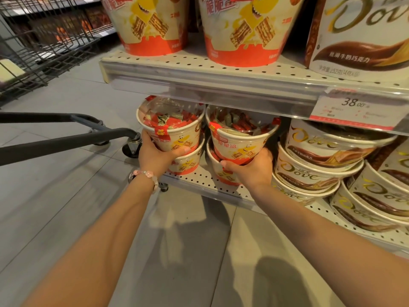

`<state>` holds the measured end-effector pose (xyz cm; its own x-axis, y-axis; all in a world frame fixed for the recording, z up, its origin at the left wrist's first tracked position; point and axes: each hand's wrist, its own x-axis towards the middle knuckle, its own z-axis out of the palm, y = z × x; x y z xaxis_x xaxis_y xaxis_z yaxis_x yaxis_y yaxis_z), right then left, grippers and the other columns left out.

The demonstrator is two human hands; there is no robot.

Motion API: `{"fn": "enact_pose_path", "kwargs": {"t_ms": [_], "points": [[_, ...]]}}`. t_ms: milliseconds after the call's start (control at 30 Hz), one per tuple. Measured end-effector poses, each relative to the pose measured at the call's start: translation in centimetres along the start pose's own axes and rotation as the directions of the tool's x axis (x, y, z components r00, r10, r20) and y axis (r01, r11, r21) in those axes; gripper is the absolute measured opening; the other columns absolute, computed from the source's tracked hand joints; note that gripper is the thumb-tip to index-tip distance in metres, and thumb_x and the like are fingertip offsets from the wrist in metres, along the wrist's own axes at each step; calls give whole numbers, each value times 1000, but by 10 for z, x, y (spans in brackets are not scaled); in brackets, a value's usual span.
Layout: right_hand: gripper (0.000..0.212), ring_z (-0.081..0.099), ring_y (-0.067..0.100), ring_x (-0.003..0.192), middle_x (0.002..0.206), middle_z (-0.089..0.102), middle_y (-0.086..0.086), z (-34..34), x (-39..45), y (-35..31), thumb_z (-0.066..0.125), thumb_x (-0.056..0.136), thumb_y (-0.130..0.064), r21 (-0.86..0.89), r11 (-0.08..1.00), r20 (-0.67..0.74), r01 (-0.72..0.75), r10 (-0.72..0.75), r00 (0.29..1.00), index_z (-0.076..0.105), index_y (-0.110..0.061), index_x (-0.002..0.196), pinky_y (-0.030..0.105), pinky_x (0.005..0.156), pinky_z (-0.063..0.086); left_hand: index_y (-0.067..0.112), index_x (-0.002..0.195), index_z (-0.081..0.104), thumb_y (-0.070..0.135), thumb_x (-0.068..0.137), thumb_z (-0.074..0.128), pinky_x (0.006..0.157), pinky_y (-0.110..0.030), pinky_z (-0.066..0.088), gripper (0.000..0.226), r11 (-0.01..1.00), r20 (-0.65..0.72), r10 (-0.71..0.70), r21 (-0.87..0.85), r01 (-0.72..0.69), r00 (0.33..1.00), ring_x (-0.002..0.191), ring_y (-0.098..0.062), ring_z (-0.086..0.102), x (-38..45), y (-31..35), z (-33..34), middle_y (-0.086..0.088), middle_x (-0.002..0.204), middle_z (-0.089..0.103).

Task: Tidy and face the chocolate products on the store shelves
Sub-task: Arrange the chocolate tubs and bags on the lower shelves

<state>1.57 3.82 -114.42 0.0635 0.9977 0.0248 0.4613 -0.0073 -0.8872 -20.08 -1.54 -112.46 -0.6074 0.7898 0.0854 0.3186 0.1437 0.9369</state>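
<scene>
On the lower shelf (199, 180), a perforated cream metal deck, two stacks of wafer-chocolate tubs stand side by side. Each tub is a tapered cream paper bucket with a red band at its base, a yellow cartoon figure and crossed wafer sticks printed on the side, and a clear domed lid through which red and silver wrapped pieces show.

The left hand (155, 155), with a pink bead bracelet (147, 177) on its wrist, grips the upper left tub (172, 129) from its 9 o'clock side, its fingers curled under and round the wall and the thumb along the front. That tub sits on a lower left tub (187, 163), nested a little into it.

The right hand (250, 166) grips the upper right tub (239, 138) from its 5 o'clock side, thumb across the red base and the fingers wrapped round the far wall. This tub leans slightly and rests on a lower right tub (221, 171).

At 3 o'clock from the right stack, just beside it, lie stacked Dove tubs (316, 160), cream with gold lettering and a brown chocolate swirl. On the upper shelf (199, 69) stand two larger wafer buckets (241, 29) and a Dove box (363, 34); a price tag (354, 109) reading 38.00 hangs on its front rail. At 9 o'clock, a dark cart frame (66, 138) stands on the grey tiled floor (55, 196).
</scene>
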Motion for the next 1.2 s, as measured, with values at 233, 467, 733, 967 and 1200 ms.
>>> {"fn": "enact_pose_path", "kwargs": {"t_ms": [233,467,733,967,1200], "points": [[98,52,17,116,122,53,-2,-14,6,6,93,45,-38,25,1000,164,9,-13,986,42,-18,126,40,95,51,26,132,35,39,46,89,93,-43,50,103,1000,2,-10,-22,10,1000,113,-14,55,0,-1,0,7,126,55],[99,52,18,117,122,53,-1,-13,4,4,93,46,-31,81,997,132,9,-20,991,35,-19,125,43,95,50,26,131,35,39,46,89,92,-42,50,101,1000,5,-3,-3,3,1000,108,-11,54,0,-1,0,6,125,55],[106,52,17,118,126,53,-1,-6,-15,2,92,47,-35,170,984,-42,51,-45,998,32,-17,133,41,98,49,24,130,36,36,48,89,92,-37,49,98,999,-50,18,-31,-20,999,109,-12,55,-5,1,3,6,122,56],[115,45,25,125,129,50,8,-3,-14,-11,90,40,-51,-27,1000,-127,-4,1,992,33,-10,131,43,103,43,19,128,37,33,49,90,95,-39,48,96,1000,-133,19,14,-18,991,113,-16,55,-7,7,5,1,125,56],[113,39,25,129,133,45,8,-1,-15,-15,88,43,-55,-85,996,-105,-12,3,994,33,-12,132,44,106,39,16,128,33,29,50,90,97,-44,47,97,998,-140,-38,37,43,989,116,-20,54,-7,14,6,-3,128,54]]}}
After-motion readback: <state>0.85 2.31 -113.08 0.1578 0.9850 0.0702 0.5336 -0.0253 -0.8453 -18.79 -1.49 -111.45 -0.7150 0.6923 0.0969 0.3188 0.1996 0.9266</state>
